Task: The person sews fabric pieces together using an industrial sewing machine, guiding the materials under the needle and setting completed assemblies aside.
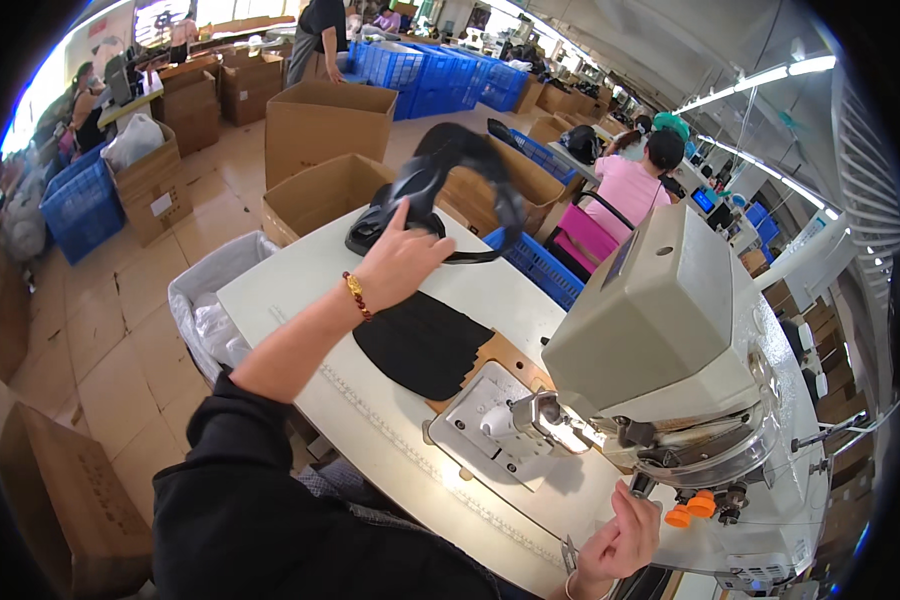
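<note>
My left hand (402, 266) is raised over the far end of the white sewing table (280, 290), with its fingers closed on a black looped piece (510, 205). That piece is blurred and resembles part of a cap. Other black pieces (367, 228) lie beyond the hand. Below the wrist, a flat black fabric panel (420, 345) rests beside the metal plate of the sewing machine (660, 300). At the machine's near end my right hand (622, 537) is pinched, its fingertips by a dark machine part; what they hold, if anything, is too small to make out.
A white-lined bin (205, 315) stands against the table's left side. Cardboard boxes (325, 130) and a blue crate (540, 268) are beyond the table. Another person in pink (625, 190) sits at the far right. Orange knobs (692, 508) jut out near my right hand.
</note>
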Tool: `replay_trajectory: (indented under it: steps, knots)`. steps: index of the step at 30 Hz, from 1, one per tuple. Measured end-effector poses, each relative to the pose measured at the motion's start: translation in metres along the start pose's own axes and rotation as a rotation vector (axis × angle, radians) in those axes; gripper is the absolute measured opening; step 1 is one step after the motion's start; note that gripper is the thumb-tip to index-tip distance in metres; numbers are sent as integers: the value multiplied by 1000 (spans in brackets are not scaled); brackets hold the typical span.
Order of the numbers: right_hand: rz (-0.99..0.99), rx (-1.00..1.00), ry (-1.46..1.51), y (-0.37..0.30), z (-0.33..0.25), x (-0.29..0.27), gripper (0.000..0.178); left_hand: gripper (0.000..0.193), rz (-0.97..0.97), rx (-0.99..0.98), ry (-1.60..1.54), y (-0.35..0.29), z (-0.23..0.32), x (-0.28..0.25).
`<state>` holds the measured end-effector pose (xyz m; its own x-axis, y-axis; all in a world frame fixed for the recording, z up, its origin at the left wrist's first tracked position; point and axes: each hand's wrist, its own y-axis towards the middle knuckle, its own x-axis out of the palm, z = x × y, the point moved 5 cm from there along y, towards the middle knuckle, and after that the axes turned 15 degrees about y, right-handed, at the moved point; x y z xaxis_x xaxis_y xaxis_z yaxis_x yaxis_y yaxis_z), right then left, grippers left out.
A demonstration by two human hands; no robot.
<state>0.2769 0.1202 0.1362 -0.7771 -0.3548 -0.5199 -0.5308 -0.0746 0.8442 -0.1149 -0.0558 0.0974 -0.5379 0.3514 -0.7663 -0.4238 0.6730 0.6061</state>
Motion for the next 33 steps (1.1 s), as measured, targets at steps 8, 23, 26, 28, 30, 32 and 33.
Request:
replay_trajectory:
  steps: [8, 23, 26, 28, 30, 32, 33]
  knots:
    - [-43, 338, -250, -87, 21, -50, 28, 29, -436, -115, -69, -13, -81, 112]
    - [845, 1094, -554, -312, -42, -240, 31, 73, -488, -24, -195, 12, -116, 168]
    - [733, 1040, -565, -289, -20, -217, 31, 88, -578, 6, -194, 16, -115, 162]
    - [691, 1010, -563, -274, -12, -206, 31, 87, -598, 105, -96, 19, -108, 148]
    - [652, 985, -565, -263, -7, -198, 30, 73, -511, 157, 25, 23, -99, 125]
    - [614, 956, -574, -255, -5, -196, 30, 68, -478, 187, 83, 21, -92, 98]
    - [600, 946, -574, -252, -5, -197, 30, 64, -437, 224, 84, 20, -89, 82]
